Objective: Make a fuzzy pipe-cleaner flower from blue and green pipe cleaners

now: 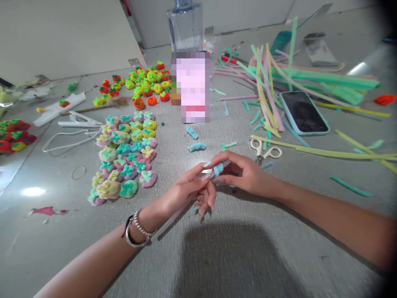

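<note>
Both my hands meet low over the grey table. My left hand (189,192) pinches a long clear rod (173,219) that runs back past my wrist. A light blue pipe cleaner (218,169) is wound in a tight coil round the rod's tip. My right hand (240,171) closes its fingers around that coiled end. Two finished blue coils (194,140) lie on the table just beyond my hands.
Small scissors (265,151) lie right of my hands, a phone (304,111) further back. Loose pipe cleaners (310,78) spread across the right. Pastel fuzzy flowers (127,157) and red-yellow ones (145,85) lie left. A bottle (185,25), a white cable (66,142), a rubber band (77,172).
</note>
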Available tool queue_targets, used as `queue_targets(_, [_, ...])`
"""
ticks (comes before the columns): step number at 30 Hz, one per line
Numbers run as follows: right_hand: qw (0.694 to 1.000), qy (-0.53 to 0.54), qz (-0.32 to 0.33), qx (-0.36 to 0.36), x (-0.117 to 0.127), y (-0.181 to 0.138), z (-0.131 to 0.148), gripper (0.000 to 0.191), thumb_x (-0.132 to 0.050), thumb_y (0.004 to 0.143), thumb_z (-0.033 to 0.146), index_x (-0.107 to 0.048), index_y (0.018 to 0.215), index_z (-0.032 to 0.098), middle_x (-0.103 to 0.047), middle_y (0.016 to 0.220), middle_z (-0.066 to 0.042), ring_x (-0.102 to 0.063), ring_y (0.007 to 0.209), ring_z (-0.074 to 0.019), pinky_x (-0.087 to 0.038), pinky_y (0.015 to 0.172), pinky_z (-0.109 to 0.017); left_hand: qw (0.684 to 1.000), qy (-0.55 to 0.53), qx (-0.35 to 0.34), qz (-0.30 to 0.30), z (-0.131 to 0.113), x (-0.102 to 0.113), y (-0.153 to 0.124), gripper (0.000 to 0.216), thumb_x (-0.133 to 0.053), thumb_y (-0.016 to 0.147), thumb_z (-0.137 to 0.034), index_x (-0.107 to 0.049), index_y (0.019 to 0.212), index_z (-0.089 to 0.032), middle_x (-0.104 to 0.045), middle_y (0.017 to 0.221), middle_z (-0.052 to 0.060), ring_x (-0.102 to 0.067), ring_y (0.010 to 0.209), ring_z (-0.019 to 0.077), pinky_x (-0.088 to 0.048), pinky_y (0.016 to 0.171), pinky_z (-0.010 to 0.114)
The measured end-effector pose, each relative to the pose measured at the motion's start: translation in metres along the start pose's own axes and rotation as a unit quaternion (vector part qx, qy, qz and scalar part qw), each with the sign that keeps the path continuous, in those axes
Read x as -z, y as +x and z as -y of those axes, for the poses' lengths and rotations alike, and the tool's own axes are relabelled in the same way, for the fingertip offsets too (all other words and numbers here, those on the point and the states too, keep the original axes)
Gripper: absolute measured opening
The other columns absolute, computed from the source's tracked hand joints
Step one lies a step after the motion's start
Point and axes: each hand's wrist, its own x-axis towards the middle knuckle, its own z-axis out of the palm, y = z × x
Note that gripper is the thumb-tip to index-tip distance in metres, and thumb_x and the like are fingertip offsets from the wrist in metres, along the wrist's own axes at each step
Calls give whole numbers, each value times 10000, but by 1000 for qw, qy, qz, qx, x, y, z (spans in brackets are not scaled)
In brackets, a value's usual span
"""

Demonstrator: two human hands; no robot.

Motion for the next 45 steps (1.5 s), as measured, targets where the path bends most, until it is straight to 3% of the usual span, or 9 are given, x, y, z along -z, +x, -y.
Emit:
queue_targets(8, [998,53,-14,19,0,2,-7,109,-666,850,293,-627,918,218,-656,941,-23,-620,852,-158,-480,809,-330,994,71,-32,-82,3,-12,1,501,-516,955,-330,-266,1374,-217,-670,763,5,-566,401,69,-318,352,150])
queue_targets(14, [997,64,-28,-21,1,2,-3,148,-652,862,300,-564,946,216,-589,797,24,-573,686,-111,-450,652,-257,983,116,-42,-139,6,-16,2,463,-595,909,-271,-343,1297,-245,-615,875,-10,-563,432,36,-374,362,131])
queue_targets(20, [996,78,-34,-38,3,2,-2,155,-626,874,288,-517,959,217,-482,691,61,-501,637,-100,-390,598,-242,979,136,-52,-140,8,-16,0,391,-539,941,-280,-374,1292,-241,-620,836,-6,-573,450,43,-384,375,122])
queue_targets(25, [991,125,-19,-48,5,4,-4,222,-629,871,299,-501,1042,238,-487,719,62,-497,633,-100,-381,591,-248,981,129,-50,-133,7,-16,0,515,-526,950,-258,-305,1415,-277,-660,912,31,-597,467,49,-412,398,130])
queue_targets(30, [992,120,-8,-36,5,6,-2,173,-643,860,316,-536,960,225,-540,776,29,-537,718,-123,-441,684,-279,983,119,-53,-130,7,-16,-1,594,-525,952,-253,-244,1472,-311,-678,966,56,-591,464,47,-425,408,137])
queue_targets(35, [995,101,0,-19,3,7,-2,144,-611,884,344,-536,878,221,-580,833,5,-580,805,-141,-471,768,-306,982,137,-56,-117,10,-14,-1,536,-507,961,-265,-319,1460,-312,-670,917,46,-594,476,50,-417,412,136])
queue_targets(41, [991,127,37,-24,1,5,-3,139,-527,940,338,-478,921,210,-532,757,32,-548,639,-100,-459,600,-253,982,141,-56,-115,10,-13,-1,492,-469,976,-299,-345,1451,-287,-634,853,26,-583,464,47,-404,402,140])
queue_targets(45, [991,118,43,-40,1,3,-3,157,-501,957,366,-469,956,212,-408,631,83,-374,489,-69,-313,448,-211,984,128,-55,-108,10,-12,-2,471,-445,984,-308,-351,1445,-287,-614,832,12,-587,468,51,-404,408,148])
